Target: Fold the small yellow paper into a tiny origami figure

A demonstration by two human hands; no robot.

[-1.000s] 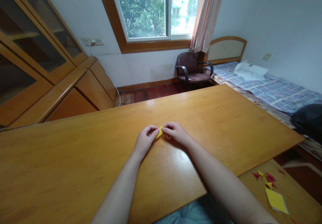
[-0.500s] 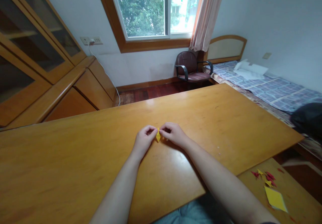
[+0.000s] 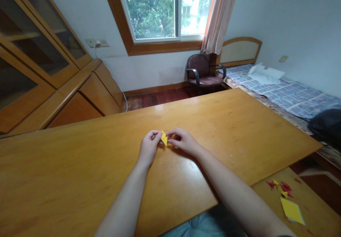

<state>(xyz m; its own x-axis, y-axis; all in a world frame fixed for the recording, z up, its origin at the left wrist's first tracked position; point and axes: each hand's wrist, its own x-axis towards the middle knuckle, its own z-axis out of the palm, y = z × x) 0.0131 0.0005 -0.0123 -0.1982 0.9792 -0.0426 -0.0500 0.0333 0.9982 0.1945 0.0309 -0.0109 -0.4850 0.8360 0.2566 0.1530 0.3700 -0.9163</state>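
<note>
Just above the middle of the wooden table, a small piece of folded yellow paper (image 3: 164, 138) is pinched between the thumb and fingers of my left hand (image 3: 149, 147). Its shape is pointed at top and bottom, with a notch on the right side. My right hand (image 3: 183, 142) is close to the paper's right edge, thumb and index finger parted. Whether its fingertips touch the paper I cannot tell.
On a lower surface at the right lie several small red and yellow folded paper pieces (image 3: 282, 188) and a stack of yellow paper sheets (image 3: 292, 210). The table's (image 3: 80, 173) front edge runs near my lap. Beyond it are a chair (image 3: 198, 70), a bed and a cabinet.
My right fingers have parted from their pinch on the paper. The paper has moved slightly left and turned, held in my left hand.
</note>
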